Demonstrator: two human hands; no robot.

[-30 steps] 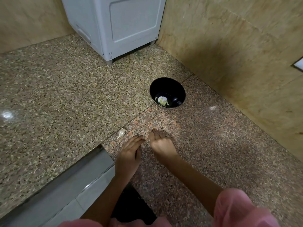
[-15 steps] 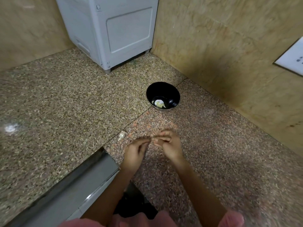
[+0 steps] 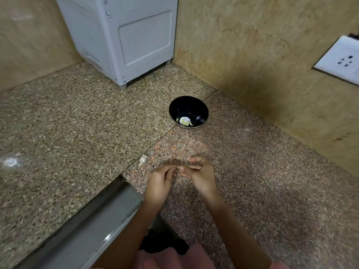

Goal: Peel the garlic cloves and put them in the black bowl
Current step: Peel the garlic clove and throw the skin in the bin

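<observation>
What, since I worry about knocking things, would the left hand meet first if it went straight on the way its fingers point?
Probably the right hand: the left hand points at its fingertips, which look almost touching, though depth is unclear.

A speckled granite worktop (image 3: pixel 68 133), seamed across the middle. A grey appliance (image 3: pixel 126 41) stands in its far corner. A black bowl (image 3: pixel 196 107) sits by the seam, near the right edge. One clove (image 3: pixel 142 159) lies near the front edge, a scrap (image 3: pixel 151 153) of skin just beside it.

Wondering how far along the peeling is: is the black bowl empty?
No, the black bowl holds a few pale garlic pieces at its bottom.
</observation>
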